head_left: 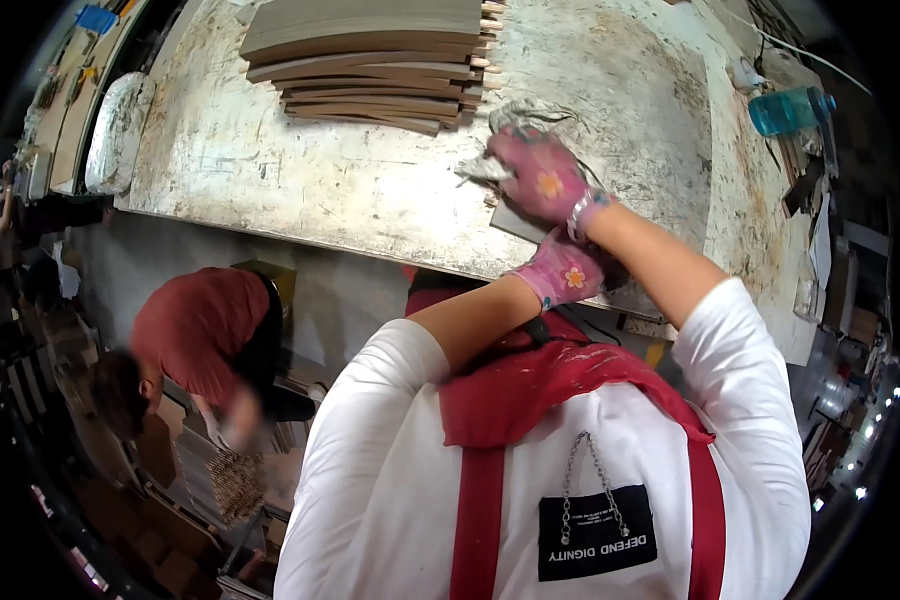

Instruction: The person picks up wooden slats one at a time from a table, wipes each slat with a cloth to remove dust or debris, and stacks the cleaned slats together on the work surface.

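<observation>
My right hand (542, 178), in a pink flowered glove, is closed round a crumpled whitish rag (486, 169). It presses down over a flat grey board (513, 222) near the table's front edge. Just below it, my left hand (567, 270), in a matching glove, lies at the table edge by the board, partly under my right wrist. Its fingers are hidden, so its grip does not show. More grey crumpled cloth (535, 113) lies beyond my right hand. A stack of grey-brown boards (365, 40) rests on the far part of the table, with light wooden pegs (487, 62) sticking out at its right end.
The worn, stained white table (300, 180) spans the view ahead. A teal bottle (782, 112) lies at the right, near a cable. A wrapped white bundle (120, 133) sits past the left end. At lower left, a person in a red shirt (205, 320) bends over stacked boards.
</observation>
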Demonstrator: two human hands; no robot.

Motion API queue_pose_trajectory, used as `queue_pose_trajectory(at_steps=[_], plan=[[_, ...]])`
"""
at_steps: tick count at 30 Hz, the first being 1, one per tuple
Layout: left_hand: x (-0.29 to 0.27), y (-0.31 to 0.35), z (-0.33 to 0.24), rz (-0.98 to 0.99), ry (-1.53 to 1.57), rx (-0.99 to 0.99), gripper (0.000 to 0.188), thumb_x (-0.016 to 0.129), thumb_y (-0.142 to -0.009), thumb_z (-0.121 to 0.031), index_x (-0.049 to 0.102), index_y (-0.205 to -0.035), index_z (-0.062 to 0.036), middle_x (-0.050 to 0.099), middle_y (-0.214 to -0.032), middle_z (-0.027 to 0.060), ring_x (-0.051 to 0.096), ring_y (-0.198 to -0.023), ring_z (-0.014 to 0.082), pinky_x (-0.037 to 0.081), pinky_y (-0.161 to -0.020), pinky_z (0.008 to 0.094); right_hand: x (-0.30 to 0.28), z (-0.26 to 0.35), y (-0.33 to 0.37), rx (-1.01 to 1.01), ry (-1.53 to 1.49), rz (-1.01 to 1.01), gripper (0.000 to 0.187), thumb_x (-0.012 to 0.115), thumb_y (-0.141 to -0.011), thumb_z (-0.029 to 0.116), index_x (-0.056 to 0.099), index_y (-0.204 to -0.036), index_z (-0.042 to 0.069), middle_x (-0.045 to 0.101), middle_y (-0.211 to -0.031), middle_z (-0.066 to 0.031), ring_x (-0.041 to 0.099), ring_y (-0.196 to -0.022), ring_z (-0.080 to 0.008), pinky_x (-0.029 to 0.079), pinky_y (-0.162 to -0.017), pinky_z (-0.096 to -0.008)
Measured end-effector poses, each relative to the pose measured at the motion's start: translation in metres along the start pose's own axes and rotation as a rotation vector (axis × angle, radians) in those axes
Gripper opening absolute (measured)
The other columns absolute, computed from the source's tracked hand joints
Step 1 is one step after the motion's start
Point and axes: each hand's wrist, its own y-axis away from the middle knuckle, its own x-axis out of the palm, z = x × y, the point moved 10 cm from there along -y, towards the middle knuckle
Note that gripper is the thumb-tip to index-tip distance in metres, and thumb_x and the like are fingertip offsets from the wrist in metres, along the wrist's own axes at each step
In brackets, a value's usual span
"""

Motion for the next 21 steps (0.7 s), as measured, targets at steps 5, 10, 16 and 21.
queue_pose_trajectory(at_steps=[5,10,16,21], plan=[[-0.044,-0.013,-0.017,-0.136,-0.166,0.121,0.036,0.042,-0.088,-0.026,0.059,-0.117,-0.0175,0.061,-0.118,0.0067,0.058,-0.108,0.0233,0.039,-0.099,0.0426,-0.04,-0.068,0.008,0.218,-0.219,-0.011,0.036,0.063,-0.072,0.012,0.056,-0.107,0.005,0.062,-0.094,-0.0185,0.06,-0.084,-0.0362,0.049,-0.076,-0.0421],[-0.01,-0.005,-0.003,-0.018,-0.004,0.006,0.041,0.052,-0.083,-0.027,0.057,-0.122,-0.0128,0.055,-0.126,0.0079,0.051,-0.118,0.0218,0.04,-0.099,0.0371,0.002,-0.006,0.014,0.093,-0.05,0.073,0.039,0.065,-0.075,0.015,0.055,-0.112,0.011,0.062,-0.103,-0.014,0.057,-0.102,-0.0314,0.046,-0.09,-0.0408],[-0.116,-0.016,0.012,-0.084,0.231,0.029,0.066,0.07,-0.078,-0.016,0.04,-0.135,-0.0036,0.044,-0.131,0.0181,0.042,-0.124,0.0376,0.035,-0.105,0.0437,-0.109,-0.179,0.071,0.546,-0.438,-0.279,0.03,0.06,-0.087,0.025,0.059,-0.109,0.005,0.061,-0.083,-0.0097,0.059,-0.079,-0.0161,0.047,-0.072,-0.0319],[-0.168,0.026,0.057,-0.011,-0.056,-0.085,0.066,0.071,-0.076,-0.019,0.043,-0.133,-0.0038,0.052,-0.127,0.0196,0.048,-0.119,0.0378,0.039,-0.101,0.045,-0.148,-0.244,0.21,0.595,-0.341,-0.527,0.034,0.064,-0.083,0.029,0.062,-0.106,0.004,0.064,-0.088,-0.0073,0.056,-0.081,-0.0182,0.045,-0.076,-0.0311]])
